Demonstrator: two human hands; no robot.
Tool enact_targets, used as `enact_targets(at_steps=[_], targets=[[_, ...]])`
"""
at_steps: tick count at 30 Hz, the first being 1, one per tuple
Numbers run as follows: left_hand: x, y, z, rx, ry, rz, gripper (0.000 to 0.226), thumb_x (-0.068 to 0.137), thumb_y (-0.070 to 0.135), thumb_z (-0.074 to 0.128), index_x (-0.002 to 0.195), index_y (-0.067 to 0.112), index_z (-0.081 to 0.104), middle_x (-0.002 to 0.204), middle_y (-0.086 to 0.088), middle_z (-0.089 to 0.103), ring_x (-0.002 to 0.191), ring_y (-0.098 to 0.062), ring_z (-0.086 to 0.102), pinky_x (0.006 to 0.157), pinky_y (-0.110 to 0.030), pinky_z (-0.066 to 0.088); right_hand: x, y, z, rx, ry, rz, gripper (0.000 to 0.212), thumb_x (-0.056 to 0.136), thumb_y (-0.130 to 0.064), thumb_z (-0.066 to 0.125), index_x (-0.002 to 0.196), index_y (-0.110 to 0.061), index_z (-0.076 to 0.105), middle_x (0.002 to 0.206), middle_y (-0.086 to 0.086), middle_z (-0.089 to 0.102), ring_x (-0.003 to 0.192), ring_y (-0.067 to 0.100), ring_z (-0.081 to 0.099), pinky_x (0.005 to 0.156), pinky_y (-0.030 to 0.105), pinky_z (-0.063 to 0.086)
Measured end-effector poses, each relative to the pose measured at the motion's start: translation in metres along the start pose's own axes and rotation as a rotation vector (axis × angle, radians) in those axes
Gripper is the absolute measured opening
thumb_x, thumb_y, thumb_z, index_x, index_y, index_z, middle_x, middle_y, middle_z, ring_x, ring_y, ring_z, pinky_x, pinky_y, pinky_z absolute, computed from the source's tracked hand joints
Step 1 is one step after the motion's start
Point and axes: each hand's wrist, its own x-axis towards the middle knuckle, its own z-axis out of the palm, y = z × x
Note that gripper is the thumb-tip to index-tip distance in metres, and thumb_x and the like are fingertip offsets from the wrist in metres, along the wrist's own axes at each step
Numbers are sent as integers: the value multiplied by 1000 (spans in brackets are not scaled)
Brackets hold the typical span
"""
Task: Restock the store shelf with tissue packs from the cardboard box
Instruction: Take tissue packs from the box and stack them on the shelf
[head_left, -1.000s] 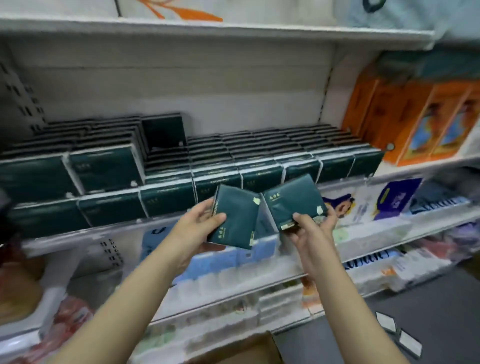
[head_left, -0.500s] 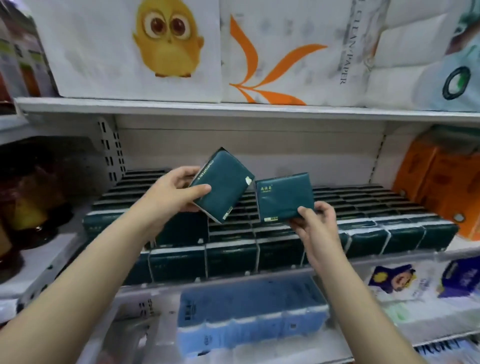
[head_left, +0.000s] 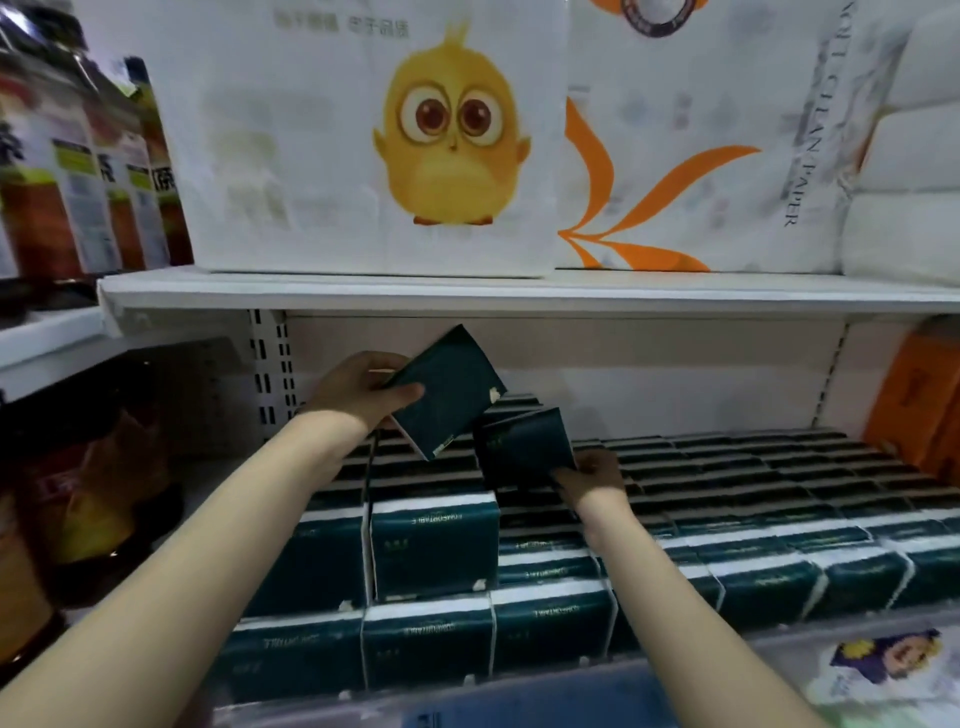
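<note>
Left hand (head_left: 358, 389) grips one dark green tissue pack (head_left: 449, 392) tilted above the stocked rows (head_left: 727, 483), right hand (head_left: 589, 475) pinching a second pack (head_left: 524, 447), seemingly just over them.

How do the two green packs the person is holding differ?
The left hand's pack is held higher, before the shelf's back wall; the right hand's pack sits lower, just above the stocked rows. The left hand grips its pack by the side, thumb across the front; the right hand holds its pack by the lower corner. Both are tilted, dark green tissue packs.
</note>
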Motion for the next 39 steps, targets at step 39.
enact_targets(at_steps=[39], targets=[[2,-25,11,850,-403,47,51,95,42,57,143,35,42,151,8,38,136,-17,39,107,-27,31,-1,-13,-48,-193,-286,-207,25,89,-11,68,101,-31,60,110,-4,67,102,18,65,88,34,54]])
